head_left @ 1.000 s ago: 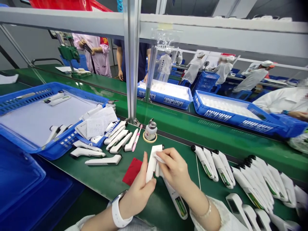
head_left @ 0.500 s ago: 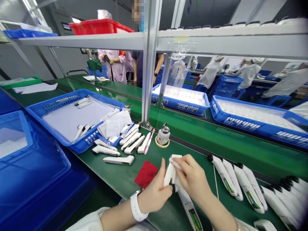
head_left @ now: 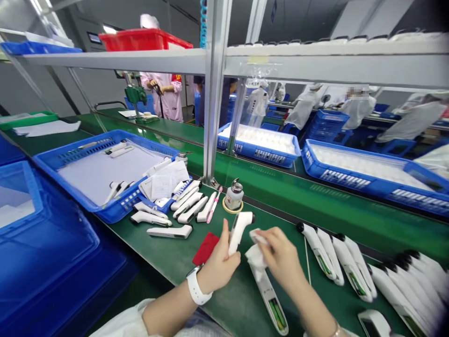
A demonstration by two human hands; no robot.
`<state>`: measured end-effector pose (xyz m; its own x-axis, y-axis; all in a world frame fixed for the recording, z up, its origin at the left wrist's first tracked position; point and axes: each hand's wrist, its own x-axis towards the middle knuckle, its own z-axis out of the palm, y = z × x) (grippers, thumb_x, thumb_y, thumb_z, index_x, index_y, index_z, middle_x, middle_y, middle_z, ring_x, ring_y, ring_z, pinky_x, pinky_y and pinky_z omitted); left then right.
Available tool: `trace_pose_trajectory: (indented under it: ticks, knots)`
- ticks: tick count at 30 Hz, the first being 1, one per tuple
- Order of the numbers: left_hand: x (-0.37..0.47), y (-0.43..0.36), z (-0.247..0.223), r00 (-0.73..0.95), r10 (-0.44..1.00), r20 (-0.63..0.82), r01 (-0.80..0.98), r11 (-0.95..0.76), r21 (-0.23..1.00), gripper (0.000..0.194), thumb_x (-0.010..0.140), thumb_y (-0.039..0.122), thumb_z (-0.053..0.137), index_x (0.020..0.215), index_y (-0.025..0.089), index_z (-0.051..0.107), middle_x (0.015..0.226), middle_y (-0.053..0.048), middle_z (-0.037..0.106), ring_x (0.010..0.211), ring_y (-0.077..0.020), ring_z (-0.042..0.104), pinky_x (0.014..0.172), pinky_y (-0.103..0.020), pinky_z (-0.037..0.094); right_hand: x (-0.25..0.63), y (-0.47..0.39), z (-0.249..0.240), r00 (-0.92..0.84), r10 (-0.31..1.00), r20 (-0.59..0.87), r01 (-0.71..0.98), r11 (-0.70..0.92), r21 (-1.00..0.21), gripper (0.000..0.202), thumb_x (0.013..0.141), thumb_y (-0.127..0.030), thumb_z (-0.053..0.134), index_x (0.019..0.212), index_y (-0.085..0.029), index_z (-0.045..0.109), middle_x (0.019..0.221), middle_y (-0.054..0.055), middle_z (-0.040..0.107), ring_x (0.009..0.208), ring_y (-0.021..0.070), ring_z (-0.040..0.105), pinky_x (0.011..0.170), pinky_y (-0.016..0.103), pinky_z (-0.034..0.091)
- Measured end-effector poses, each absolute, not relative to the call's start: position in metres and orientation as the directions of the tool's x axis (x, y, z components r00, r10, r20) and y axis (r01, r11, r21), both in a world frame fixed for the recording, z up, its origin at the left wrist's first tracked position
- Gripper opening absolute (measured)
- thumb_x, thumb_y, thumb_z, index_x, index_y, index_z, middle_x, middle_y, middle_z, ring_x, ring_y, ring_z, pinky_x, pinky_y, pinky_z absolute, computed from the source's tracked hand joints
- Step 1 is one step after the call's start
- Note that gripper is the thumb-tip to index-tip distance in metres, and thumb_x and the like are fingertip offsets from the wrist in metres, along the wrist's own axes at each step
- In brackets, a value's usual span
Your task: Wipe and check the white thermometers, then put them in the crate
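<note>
My left hand (head_left: 220, 267) is wrapped round the handle of a white handheld thermometer (head_left: 240, 228), its black-tipped head pointing up and right. Pinched in my right hand (head_left: 280, 255) is a crumpled white cloth (head_left: 257, 255), apart from that thermometer by a small gap. Beneath the cloth, another white thermometer (head_left: 268, 292) lies on the bench, a green circuit board showing in its open handle; the cloth hides its upper end. Beside my left hand lies a red cloth (head_left: 206, 249). A pump bottle (head_left: 234, 195) stands beyond my hands, with a pink toothbrush (head_left: 214, 204) left of it.
Several white thermometers (head_left: 189, 206) lie at the left beside a blue basket (head_left: 105, 213). More thermometers (head_left: 321, 252) line the right side. A metal post (head_left: 212, 117) rises behind the bottle. Blue trays (head_left: 351, 175) stand beyond the green bench. People work in the background.
My right hand and the white cloth have come away from the thermometer in my left hand, whose black-tipped head now shows. The view has shifted slightly.
</note>
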<state>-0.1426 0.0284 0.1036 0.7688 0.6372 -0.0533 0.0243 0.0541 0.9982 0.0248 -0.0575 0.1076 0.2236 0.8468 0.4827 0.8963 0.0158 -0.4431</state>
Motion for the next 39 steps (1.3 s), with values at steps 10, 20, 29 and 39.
trace_pose_trajectory:
  ticks: [10, 20, 29, 39]
  knots:
    - [-0.149, 0.022, 0.118, 0.839, 0.538, -0.078, -0.167, 0.391, 0.905, 0.08, 0.082, 0.021, 0.052, 0.144, 0.031, 0.002, 0.106, -0.005, 0.047, 0.062, -0.0071, 0.039, 0.05, -0.021, 0.032, 0.007, -0.14, 0.016, 0.52, 0.842, 0.143, 0.817, -0.441, -0.373, 0.062, 0.079, -0.052, 0.053, 0.127, -0.013, 0.048, 0.139, 0.018, 0.038, 0.129, 0.0371, 0.033, 0.099, 0.051, 0.04]
    - [-0.141, 0.02, 0.121, 0.82, 0.561, -0.116, -0.246, 0.528, 0.813, 0.046, 0.083, 0.027, 0.049, 0.128, 0.02, 0.045, 0.098, -0.007, 0.053, 0.06, -0.0075, 0.045, 0.047, -0.02, 0.036, -0.003, -0.141, 0.029, 0.717, 0.696, -0.019, 0.303, -0.337, -0.891, 0.039, 0.075, -0.041, 0.059, 0.108, -0.02, 0.06, 0.114, 0.012, 0.058, 0.108, 0.0302, 0.052, 0.09, 0.043, 0.043]
    - [-0.126, 0.008, 0.107, 0.858, 0.484, -0.172, -0.218, 0.646, 0.732, 0.048, 0.065, 0.024, 0.077, 0.106, 0.019, 0.054, 0.073, 0.003, 0.051, 0.062, -0.0056, 0.046, 0.059, -0.019, 0.038, -0.03, -0.11, 0.12, 0.572, 0.76, -0.31, -0.716, 0.277, -0.641, 0.03, 0.068, -0.04, 0.065, 0.089, -0.019, 0.069, 0.083, 0.004, 0.064, 0.069, 0.0141, 0.055, 0.058, 0.023, 0.049]
    - [-0.121, -0.008, 0.111, 0.84, 0.518, -0.159, -0.274, 0.659, 0.7, 0.04, 0.085, 0.052, 0.045, 0.1, 0.017, 0.058, 0.085, -0.005, 0.063, 0.078, -0.0169, 0.059, 0.071, -0.03, 0.047, -0.033, -0.1, 0.102, 0.56, 0.776, -0.289, -0.665, 0.214, -0.715, 0.026, 0.074, -0.044, 0.058, 0.085, -0.023, 0.067, 0.082, 0.003, 0.066, 0.073, 0.0189, 0.06, 0.066, 0.032, 0.052]
